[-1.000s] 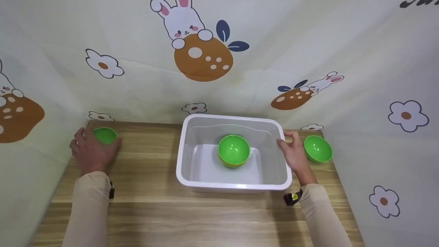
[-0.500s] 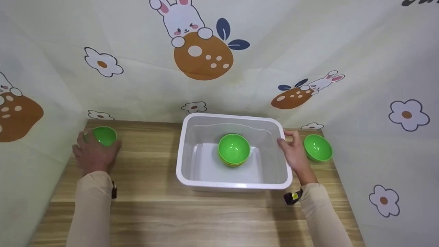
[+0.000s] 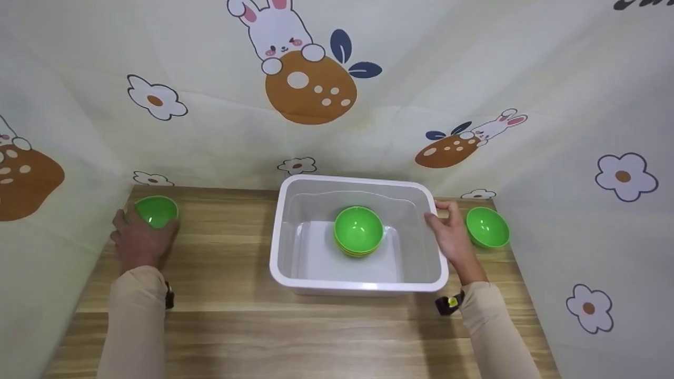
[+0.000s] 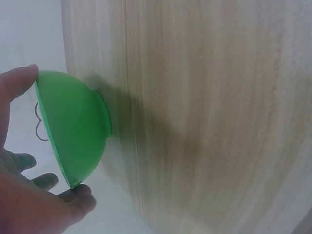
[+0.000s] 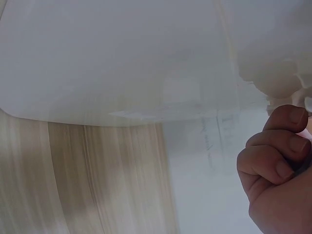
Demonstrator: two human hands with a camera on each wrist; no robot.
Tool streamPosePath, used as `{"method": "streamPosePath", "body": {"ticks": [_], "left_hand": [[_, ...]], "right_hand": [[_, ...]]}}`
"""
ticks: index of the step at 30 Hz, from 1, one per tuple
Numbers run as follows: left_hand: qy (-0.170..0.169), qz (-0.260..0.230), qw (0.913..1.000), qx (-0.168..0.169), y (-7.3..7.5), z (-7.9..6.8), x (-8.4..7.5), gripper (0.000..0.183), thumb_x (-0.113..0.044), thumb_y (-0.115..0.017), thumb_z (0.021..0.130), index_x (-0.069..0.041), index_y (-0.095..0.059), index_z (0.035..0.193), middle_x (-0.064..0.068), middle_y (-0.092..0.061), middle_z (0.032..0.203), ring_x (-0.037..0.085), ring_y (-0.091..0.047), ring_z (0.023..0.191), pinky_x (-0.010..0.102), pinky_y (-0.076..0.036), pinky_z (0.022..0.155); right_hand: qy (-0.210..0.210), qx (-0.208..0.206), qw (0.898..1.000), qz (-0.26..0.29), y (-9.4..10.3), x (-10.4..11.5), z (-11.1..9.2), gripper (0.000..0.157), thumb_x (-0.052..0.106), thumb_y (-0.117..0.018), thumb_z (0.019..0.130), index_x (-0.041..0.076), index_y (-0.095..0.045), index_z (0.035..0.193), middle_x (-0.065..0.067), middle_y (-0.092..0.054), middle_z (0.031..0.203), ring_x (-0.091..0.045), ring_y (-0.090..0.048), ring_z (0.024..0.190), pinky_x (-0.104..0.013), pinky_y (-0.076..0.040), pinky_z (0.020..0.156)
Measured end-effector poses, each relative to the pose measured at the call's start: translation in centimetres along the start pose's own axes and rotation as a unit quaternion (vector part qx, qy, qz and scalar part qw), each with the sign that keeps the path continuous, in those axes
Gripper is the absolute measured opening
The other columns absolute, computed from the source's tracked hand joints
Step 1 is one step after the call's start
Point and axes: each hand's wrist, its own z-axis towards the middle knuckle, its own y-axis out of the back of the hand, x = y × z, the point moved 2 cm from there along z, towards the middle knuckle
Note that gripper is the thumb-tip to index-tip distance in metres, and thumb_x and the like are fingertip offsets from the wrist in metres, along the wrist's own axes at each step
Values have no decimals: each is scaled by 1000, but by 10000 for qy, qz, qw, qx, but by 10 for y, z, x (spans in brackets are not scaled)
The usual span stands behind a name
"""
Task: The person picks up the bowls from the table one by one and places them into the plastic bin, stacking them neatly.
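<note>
At the back left, my left hand (image 3: 142,239) holds a green bowl (image 3: 157,209) by its rim. The left wrist view shows the thumb (image 4: 22,80) at one side of the bowl (image 4: 73,124) and a fingertip at the opposite side, with the bowl's foot close over the wood. My right hand (image 3: 452,237) grips the right rim of a white plastic bin (image 3: 358,287), thumb on the inner side. In the right wrist view its fingers (image 5: 268,156) are curled near the bin's wall (image 5: 122,63). Inside the bin sits a stack of green bowls (image 3: 359,230), with yellowish edges beneath the top one.
Another green bowl (image 3: 487,227) stands right of the bin, near the table's right edge. Cloth walls (image 3: 210,137) printed with rabbits and flowers enclose the wooden table (image 3: 226,326) at the back and both sides.
My left hand has settled closer onto the left bowl's rim, and that bowl has shifted slightly left and tipped a little. The right hand and the bin stay where they were.
</note>
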Motion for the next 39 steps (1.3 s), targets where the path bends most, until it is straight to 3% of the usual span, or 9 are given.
{"method": "streamPosePath", "body": {"ticks": [6,11,19,24,29,39], "left_hand": [[27,49,9999,141,5,-1,-3,105,-47,-63,89,2,-3,161,41,-10,159,62,-23,140,77,-32,104],[246,339,9980,470,11,-4,-5,111,-49,-65,86,1,-1,161,45,-19,150,63,-28,135,75,-39,98],[598,706,9870,1315,25,-9,-13,118,-50,-65,82,0,8,160,51,-13,142,66,-29,130,72,-45,93],[604,750,9824,1599,28,-11,-15,115,-48,-68,81,3,-2,160,50,-11,141,65,-28,128,70,-47,87],[447,811,9817,1662,28,-6,-17,115,-48,-71,77,6,-9,157,49,-12,141,66,-28,126,69,-49,83],[227,928,9882,1195,17,-1,-8,115,-44,-70,75,9,-8,155,48,-19,142,67,-32,123,71,-50,82]], "right_hand": [[72,-47,9999,79,-2,0,-1,37,19,-57,102,6,-44,135,-36,-67,114,-36,-76,89,-45,-64,71],[63,-43,10000,25,-2,-1,0,38,20,-56,102,5,-44,136,-37,-67,116,-37,-76,91,-46,-64,73],[74,-17,10000,31,0,1,0,39,20,-56,103,6,-43,136,-36,-66,119,-38,-75,94,-42,-64,72],[67,-4,10000,71,0,0,-1,39,21,-57,102,6,-43,136,-37,-68,115,-34,-77,88,-41,-64,70],[22,-72,10000,56,1,-1,-2,39,20,-57,102,6,-43,136,-36,-69,113,-26,-76,82,-39,-63,68],[-15,-27,9998,179,-3,3,0,40,19,-58,102,5,-43,136,-36,-69,113,-22,-76,78,-33,-62,64]]}}
